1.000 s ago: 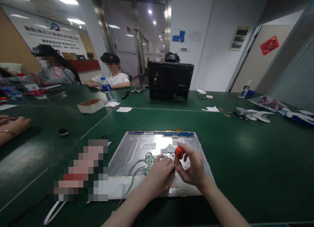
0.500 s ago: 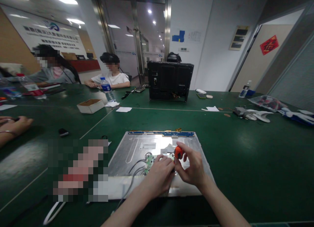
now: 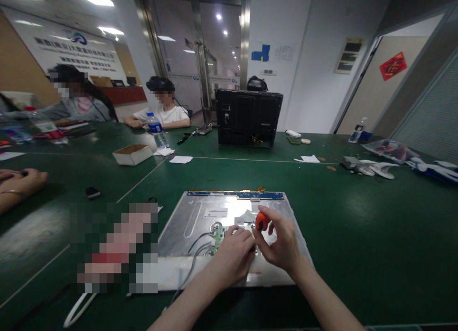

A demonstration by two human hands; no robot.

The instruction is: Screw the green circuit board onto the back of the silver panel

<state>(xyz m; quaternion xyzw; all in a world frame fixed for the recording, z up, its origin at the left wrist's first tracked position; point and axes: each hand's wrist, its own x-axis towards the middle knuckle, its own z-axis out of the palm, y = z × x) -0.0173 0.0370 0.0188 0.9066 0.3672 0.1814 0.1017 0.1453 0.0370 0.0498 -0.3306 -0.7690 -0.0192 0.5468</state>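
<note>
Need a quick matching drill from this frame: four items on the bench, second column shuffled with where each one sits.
Things:
1. screwdriver
2. cardboard box
3. water bottle
4. black monitor housing

Places:
A. standing upright at the far side of the table
B. pinched in the right hand over the metal panel
C. far left, beside the seated person in white
D. left of centre, lying open

Pairs: 1-B, 2-D, 3-C, 4-A

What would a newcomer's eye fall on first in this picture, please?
Probably the two hands at bottom centre: the right hand grips an orange-handled screwdriver, the left hand beside it, both over a silver metal panel lying flat on the green table. Behind it stands a black monitor casing.
</note>
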